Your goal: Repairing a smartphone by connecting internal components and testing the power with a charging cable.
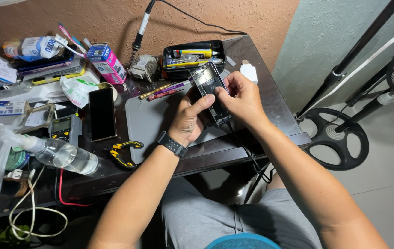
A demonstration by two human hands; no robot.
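Observation:
An opened smartphone (207, 83) with its back removed and circuitry showing is held above the grey work mat (148, 122). My left hand (191, 117), with a black watch on the wrist, grips the phone from below, thumb pressed on its lower half. My right hand (242, 97) holds the phone's right edge, fingertips pinched at its middle. A black cable runs from the phone's lower end down over the table edge.
On the dark table: a separate phone screen (102, 113), yellow-handled cutters (124, 152), a multimeter (65, 129), a spray bottle (58, 154), screwdrivers (167, 90), a black tool tray (193, 55), a soldering iron (140, 30), boxes at the left. A fan base (340, 138) stands at the right.

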